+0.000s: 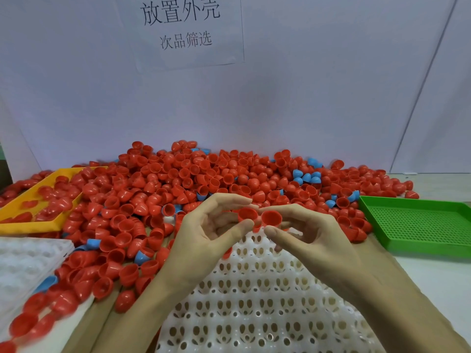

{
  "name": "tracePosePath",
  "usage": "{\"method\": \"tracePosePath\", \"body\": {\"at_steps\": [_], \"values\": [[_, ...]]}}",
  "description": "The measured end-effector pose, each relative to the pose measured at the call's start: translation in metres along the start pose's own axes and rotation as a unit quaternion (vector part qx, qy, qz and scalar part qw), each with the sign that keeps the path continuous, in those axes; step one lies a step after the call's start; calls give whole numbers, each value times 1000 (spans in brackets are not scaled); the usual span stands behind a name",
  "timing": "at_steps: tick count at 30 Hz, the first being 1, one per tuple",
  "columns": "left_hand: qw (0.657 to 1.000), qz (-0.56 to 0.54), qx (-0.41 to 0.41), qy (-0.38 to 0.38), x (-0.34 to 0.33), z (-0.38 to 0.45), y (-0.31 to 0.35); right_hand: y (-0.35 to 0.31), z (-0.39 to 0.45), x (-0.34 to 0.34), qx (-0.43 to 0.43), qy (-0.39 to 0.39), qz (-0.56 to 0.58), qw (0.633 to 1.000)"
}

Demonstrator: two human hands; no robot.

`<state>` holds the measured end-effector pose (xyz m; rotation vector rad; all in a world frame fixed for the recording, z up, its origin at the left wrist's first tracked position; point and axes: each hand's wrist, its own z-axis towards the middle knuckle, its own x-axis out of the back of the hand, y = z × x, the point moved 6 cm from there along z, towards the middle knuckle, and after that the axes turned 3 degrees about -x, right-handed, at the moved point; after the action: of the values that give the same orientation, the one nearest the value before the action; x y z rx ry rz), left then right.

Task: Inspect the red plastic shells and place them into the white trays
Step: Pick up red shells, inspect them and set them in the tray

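Observation:
A big heap of red plastic shells (193, 179) covers the back of the table. My left hand (206, 233) pinches one red shell (246, 215) between thumb and fingertips. My right hand (313, 233) pinches a second red shell (271, 218), its hollow side turned toward me. Both shells are held side by side, touching, just above the far end of a white tray (254, 296) with rows of empty holes. A second white tray (23, 266) lies at the left.
Several blue shells (307, 177) are mixed into the heap. A yellow tray (38, 200) with red shells sits at the left. An empty green perforated tray (418, 222) stands at the right. A white wall with a paper sign (183, 29) backs the table.

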<state>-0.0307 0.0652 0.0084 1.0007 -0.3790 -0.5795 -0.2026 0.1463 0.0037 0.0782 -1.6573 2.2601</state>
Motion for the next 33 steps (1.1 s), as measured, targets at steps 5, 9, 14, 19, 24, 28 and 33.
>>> {"method": "tracePosePath", "body": {"at_steps": [5,9,14,19,24,28,33], "values": [[998,39,36,40,3,0,-9,-2,0,-3,-8,-10,43,999],[995,76,54,28,1,-1,-15,-5,-1,-6,-16,-25,30,999],[992,110,57,13,-2,-2,-20,-6,-2,-8,-17,-38,8,999],[991,128,23,-10,2,0,-16,-5,-2,-6,-9,-36,-26,999],[983,172,33,55,20,0,-18,3,0,1,-12,25,-43,999],[950,287,14,122,30,-1,-23,10,1,6,-33,51,-51,997],[960,248,48,121,29,-3,-28,14,1,7,-53,56,-52,996]]}}
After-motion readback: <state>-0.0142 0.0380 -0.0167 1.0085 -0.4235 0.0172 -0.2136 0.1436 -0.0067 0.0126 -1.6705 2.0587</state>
